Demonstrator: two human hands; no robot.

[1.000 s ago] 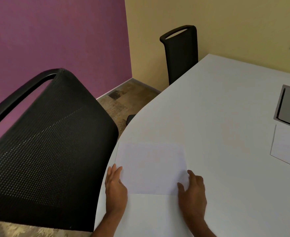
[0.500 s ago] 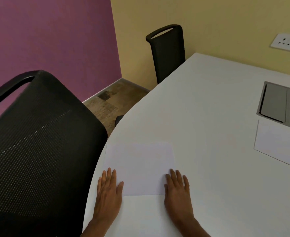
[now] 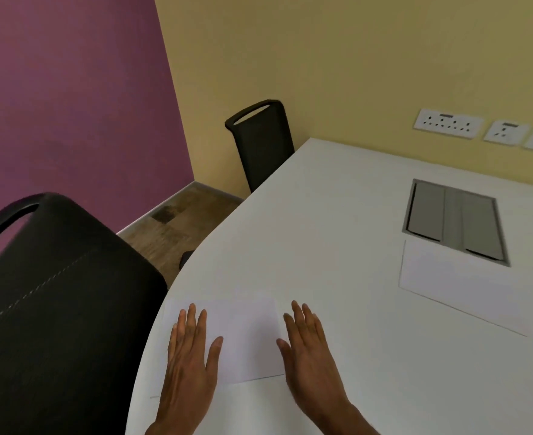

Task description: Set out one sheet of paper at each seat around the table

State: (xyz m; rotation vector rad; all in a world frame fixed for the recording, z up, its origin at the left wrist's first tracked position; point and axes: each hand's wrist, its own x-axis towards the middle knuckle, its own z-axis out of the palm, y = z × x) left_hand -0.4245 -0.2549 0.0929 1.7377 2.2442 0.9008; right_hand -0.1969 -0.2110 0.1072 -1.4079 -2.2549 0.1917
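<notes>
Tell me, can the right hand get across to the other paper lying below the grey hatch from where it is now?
Probably yes. The right hand lies flat and open at the near sheet, and only bare table lies between it and the second sheet below the grey hatch. Nothing stands in the way, though it may take a stretch.

No text, label, brand or number can be read anywhere in this view. The sheet of paper [image 3: 243, 337] under the hands looks blank, as does the second sheet [image 3: 453, 284] farther along the table. The wall sockets [image 3: 449, 123] carry small dark marks, too blurred to make out as writing.
</notes>
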